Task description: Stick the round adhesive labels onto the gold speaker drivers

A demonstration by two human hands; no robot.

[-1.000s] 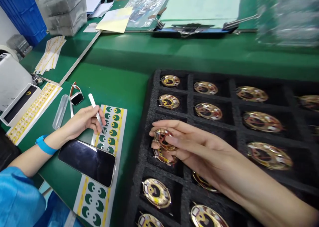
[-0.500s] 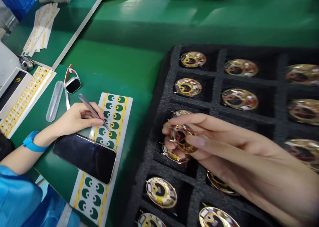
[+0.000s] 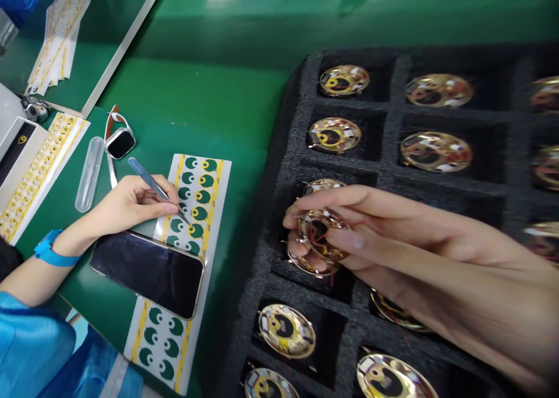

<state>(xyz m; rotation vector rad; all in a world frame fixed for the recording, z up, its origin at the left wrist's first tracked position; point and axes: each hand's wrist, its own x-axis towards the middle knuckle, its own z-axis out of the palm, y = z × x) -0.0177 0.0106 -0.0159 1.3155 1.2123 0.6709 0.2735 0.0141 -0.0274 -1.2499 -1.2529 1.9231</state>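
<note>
My right hand (image 3: 384,235) pinches a round gold-coloured disc with thin red wires (image 3: 321,234) between thumb and fingers, above a cell of a black foam tray (image 3: 297,171). Other gold discs (image 3: 335,135) lie in the tray's cells, and one (image 3: 312,264) sits partly hidden beneath my fingers. My left hand (image 3: 126,203) holds slim tweezers (image 3: 151,180), their tip resting at a white sheet of green and yellow stickers (image 3: 213,206). A black smartphone (image 3: 148,274) lies just below that hand.
A smartwatch (image 3: 120,144) and a clear plastic tube (image 3: 89,174) lie left of the sheet. Further left are a yellow sticker sheet (image 3: 39,171) and a stack of sticker strips (image 3: 56,43). The green bench (image 3: 187,95) extends behind the tray.
The view has tilted down, so everything sits higher in the frame. My left hand has lowered the tweezers toward the sticker sheet. My right hand has brought the disc slightly closer to the camera.
</note>
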